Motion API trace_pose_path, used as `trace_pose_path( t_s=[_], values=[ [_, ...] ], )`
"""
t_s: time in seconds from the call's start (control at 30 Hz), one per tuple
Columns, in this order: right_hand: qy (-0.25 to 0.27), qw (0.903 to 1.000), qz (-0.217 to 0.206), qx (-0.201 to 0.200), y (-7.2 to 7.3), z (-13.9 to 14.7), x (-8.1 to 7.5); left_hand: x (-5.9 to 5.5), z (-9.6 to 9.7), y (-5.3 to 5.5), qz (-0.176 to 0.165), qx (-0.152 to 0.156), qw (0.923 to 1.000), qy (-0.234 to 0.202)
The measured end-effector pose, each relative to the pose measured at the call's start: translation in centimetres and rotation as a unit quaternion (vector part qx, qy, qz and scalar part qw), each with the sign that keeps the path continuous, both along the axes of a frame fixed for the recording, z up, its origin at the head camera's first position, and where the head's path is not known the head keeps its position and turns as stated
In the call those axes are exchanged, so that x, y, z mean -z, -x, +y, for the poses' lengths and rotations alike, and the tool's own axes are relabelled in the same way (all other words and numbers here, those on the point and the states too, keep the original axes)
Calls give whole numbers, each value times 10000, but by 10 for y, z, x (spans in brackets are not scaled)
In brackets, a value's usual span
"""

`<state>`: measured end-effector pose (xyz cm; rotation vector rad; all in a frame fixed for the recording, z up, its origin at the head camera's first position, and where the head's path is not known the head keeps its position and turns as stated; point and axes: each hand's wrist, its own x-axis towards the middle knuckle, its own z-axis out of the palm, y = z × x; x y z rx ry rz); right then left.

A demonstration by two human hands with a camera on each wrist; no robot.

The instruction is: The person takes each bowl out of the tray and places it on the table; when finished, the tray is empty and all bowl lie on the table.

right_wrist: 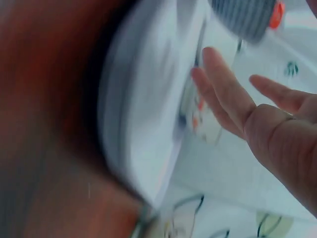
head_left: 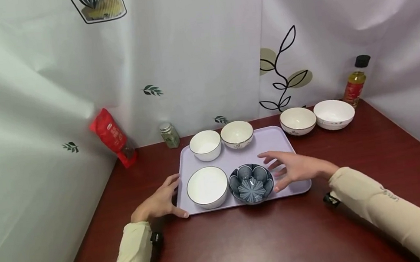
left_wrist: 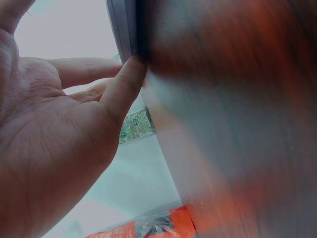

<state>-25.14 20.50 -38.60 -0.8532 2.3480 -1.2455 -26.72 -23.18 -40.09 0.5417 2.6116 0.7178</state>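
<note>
A lilac tray point(head_left: 270, 141) lies on the dark red table, bearing several bowls. At its left side, my left hand point(head_left: 159, 200) rests with its fingers along the edge and its thumb by the front corner; in the left wrist view a fingertip touches the tray's rim point(left_wrist: 121, 25). My right hand point(head_left: 295, 166) hovers over the tray's right part, fingers spread and holding nothing, just right of a dark blue patterned bowl point(head_left: 251, 183). Left of that bowl stands a large white bowl point(head_left: 207, 187). Behind them are a white bowl point(head_left: 205, 145) and a cream bowl point(head_left: 237, 134).
Beyond the tray's back right corner stand a cream bowl point(head_left: 298, 121) and a white bowl point(head_left: 334, 114). An oil bottle point(head_left: 355, 82) is in the right back corner. A spice jar point(head_left: 170, 135) and a red packet point(head_left: 113, 136) stand at the back left, against the curtain.
</note>
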Motion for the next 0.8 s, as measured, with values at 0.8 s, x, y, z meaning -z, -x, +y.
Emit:
trace_pose_path(
  t_s=[0.8],
  values=[
    [-133,9980,568,258,-7,-48,14,1,-1,3,14,28,10000,63]
  ],
)
